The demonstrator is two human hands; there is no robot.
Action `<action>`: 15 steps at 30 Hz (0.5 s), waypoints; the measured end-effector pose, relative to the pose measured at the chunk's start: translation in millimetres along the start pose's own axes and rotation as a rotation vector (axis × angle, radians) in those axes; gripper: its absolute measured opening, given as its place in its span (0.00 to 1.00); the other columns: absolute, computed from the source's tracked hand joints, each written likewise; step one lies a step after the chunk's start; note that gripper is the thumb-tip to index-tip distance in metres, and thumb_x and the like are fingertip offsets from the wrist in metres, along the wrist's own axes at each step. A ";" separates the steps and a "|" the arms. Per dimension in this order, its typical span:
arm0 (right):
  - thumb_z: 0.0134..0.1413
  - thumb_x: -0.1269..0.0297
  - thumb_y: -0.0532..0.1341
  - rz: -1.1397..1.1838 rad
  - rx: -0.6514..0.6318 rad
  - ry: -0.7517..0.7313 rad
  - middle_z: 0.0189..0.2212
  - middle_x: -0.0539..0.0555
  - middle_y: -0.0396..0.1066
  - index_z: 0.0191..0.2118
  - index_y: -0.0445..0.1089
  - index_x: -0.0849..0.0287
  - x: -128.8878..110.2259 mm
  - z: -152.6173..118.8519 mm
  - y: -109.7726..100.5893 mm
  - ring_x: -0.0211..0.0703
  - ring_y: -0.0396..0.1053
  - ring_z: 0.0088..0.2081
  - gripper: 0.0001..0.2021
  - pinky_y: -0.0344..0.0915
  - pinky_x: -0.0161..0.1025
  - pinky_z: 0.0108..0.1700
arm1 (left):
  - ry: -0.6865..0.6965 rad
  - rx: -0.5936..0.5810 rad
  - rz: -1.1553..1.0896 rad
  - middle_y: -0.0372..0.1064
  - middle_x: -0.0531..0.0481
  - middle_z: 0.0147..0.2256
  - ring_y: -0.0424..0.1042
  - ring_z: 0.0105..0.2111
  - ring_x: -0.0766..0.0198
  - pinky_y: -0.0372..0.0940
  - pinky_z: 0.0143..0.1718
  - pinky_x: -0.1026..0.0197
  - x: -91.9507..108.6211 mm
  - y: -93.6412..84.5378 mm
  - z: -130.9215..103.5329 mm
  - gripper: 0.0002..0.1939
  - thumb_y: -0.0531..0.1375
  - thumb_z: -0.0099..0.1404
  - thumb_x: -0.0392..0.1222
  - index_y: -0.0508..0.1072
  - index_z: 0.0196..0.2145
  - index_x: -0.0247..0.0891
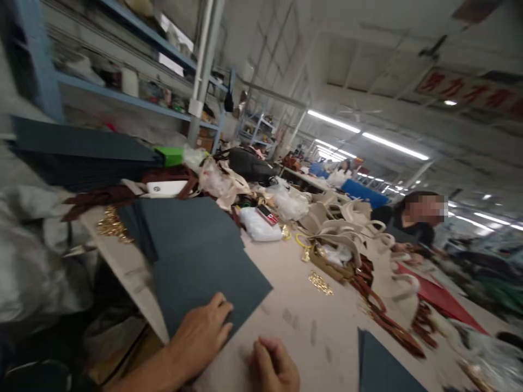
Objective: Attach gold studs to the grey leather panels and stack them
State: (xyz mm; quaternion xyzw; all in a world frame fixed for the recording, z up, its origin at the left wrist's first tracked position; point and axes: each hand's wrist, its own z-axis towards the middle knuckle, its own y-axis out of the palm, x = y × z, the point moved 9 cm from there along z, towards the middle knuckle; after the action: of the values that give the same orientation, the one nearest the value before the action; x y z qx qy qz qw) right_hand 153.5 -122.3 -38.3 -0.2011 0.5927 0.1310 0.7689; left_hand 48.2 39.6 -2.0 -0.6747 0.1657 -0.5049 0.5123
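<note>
My left hand (pixel 204 329) lies at the near edge of a dark blue-grey sheet (pixel 196 272), its fingers bent and closed on that edge. Under and behind this sheet are more of the same colour, a few of them fanned out at the left side of the table (pixel 286 267). To the right, just above the bare tabletop, my right hand (pixel 278 365) has its thumb and fingers curled together. Whatever may be inside that pinch is hidden. The picture is somewhat blurred by motion.
Small gold metal pieces lie in one pile (pixel 321 283) mid-table and another (pixel 112 224) at the left edge. Another blue-grey sheet (pixel 386 365) is at lower right. Beige strapped pieces (pixel 379 253) cover the right side. A co-worker (pixel 412 218) sits beyond them. Blue shelving (pixel 122 98) stands left.
</note>
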 end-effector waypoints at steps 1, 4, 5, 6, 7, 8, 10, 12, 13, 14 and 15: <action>0.55 0.54 0.63 -0.023 -0.053 -0.025 0.24 0.51 0.75 0.31 0.76 0.58 -1.9 2.9 4.7 0.42 0.73 0.26 0.12 0.70 0.32 0.29 | 0.005 -0.017 -0.036 0.72 0.49 0.47 0.75 0.42 0.60 0.69 0.47 0.57 1.8 4.0 -12.5 0.14 0.58 0.64 0.34 0.73 0.47 0.43; 0.57 0.56 0.62 -0.143 -0.208 -0.164 0.32 0.53 0.78 0.35 0.77 0.57 -24.7 6.1 25.4 0.44 0.75 0.36 0.11 0.71 0.34 0.40 | 0.043 0.023 -0.214 0.72 0.51 0.46 0.74 0.44 0.62 0.67 0.47 0.62 8.5 3.9 -43.9 0.14 0.57 0.64 0.37 0.73 0.48 0.46; 0.59 0.57 0.60 -0.184 -0.243 -0.200 0.33 0.53 0.77 0.36 0.76 0.57 -32.6 7.0 34.4 0.43 0.75 0.37 0.10 0.70 0.34 0.41 | 0.030 0.074 -0.263 0.72 0.51 0.45 0.74 0.43 0.62 0.67 0.46 0.62 2.9 -2.4 -52.5 0.13 0.56 0.65 0.38 0.72 0.47 0.46; 0.61 0.59 0.59 -0.226 -0.268 -0.226 0.33 0.53 0.77 0.37 0.76 0.56 -39.3 8.4 43.9 0.42 0.74 0.36 0.10 0.69 0.34 0.41 | -0.010 0.137 -0.296 0.73 0.51 0.44 0.74 0.42 0.61 0.66 0.45 0.61 -8.4 -10.8 -60.4 0.12 0.55 0.65 0.39 0.72 0.46 0.46; 0.62 0.62 0.57 -0.269 -0.289 -0.249 0.33 0.52 0.76 0.37 0.75 0.56 -44.7 10.0 54.0 0.41 0.73 0.36 0.09 0.68 0.34 0.41 | -0.075 0.198 -0.315 0.73 0.51 0.42 0.74 0.40 0.60 0.66 0.44 0.60 -24.4 -19.4 -67.9 0.11 0.54 0.66 0.41 0.72 0.44 0.45; 0.63 0.64 0.56 -0.313 -0.318 -0.276 0.32 0.52 0.75 0.36 0.74 0.56 -48.9 10.9 65.1 0.41 0.72 0.36 0.09 0.67 0.35 0.41 | -0.152 0.242 -0.344 0.74 0.51 0.41 0.74 0.39 0.59 0.66 0.43 0.59 -42.7 -26.2 -75.1 0.10 0.54 0.66 0.44 0.72 0.43 0.45; 0.63 0.68 0.55 -0.403 -0.395 -0.343 0.32 0.52 0.75 0.36 0.74 0.56 -54.8 9.5 85.6 0.42 0.70 0.37 0.10 0.65 0.36 0.42 | -0.297 0.253 -0.445 0.74 0.52 0.36 0.74 0.38 0.58 0.66 0.42 0.58 -77.1 -29.2 -88.2 0.12 0.54 0.66 0.49 0.72 0.40 0.43; 0.63 0.70 0.54 -0.484 -0.488 -0.411 0.31 0.52 0.74 0.35 0.74 0.55 -58.4 3.3 97.9 0.43 0.69 0.37 0.11 0.64 0.37 0.42 | -0.388 0.206 -0.567 0.73 0.53 0.32 0.73 0.35 0.58 0.66 0.38 0.60 -98.8 -20.9 -99.3 0.15 0.54 0.65 0.54 0.72 0.37 0.42; 0.63 0.71 0.54 -0.515 -0.539 -0.430 0.31 0.52 0.74 0.34 0.74 0.55 -59.4 -0.9 99.6 0.43 0.68 0.37 0.11 0.63 0.38 0.41 | -0.411 0.180 -0.626 0.73 0.53 0.31 0.72 0.34 0.58 0.65 0.36 0.60 -103.7 -14.5 -103.9 0.16 0.55 0.65 0.56 0.72 0.36 0.41; 0.62 0.71 0.54 -0.536 -0.597 -0.430 0.30 0.52 0.74 0.33 0.74 0.55 -59.8 -5.2 98.4 0.43 0.68 0.36 0.12 0.63 0.37 0.41 | -0.423 0.157 -0.690 0.72 0.54 0.29 0.71 0.32 0.59 0.65 0.34 0.61 -105.0 -7.6 -107.8 0.17 0.56 0.64 0.57 0.73 0.34 0.41; 0.62 0.72 0.55 -0.544 -0.667 -0.408 0.29 0.51 0.74 0.32 0.74 0.54 -59.4 -9.7 95.4 0.43 0.68 0.36 0.11 0.63 0.37 0.40 | -0.424 0.138 -0.769 0.71 0.55 0.28 0.70 0.30 0.61 0.65 0.33 0.62 -102.8 -0.7 -110.7 0.17 0.57 0.64 0.57 0.73 0.33 0.40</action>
State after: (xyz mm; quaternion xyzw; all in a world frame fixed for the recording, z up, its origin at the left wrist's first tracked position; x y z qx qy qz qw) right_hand 87.6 -40.2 2.2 -0.5550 0.2812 0.1447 0.7694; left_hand -91.0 58.1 -57.8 -0.7400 -0.2402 -0.5193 0.3536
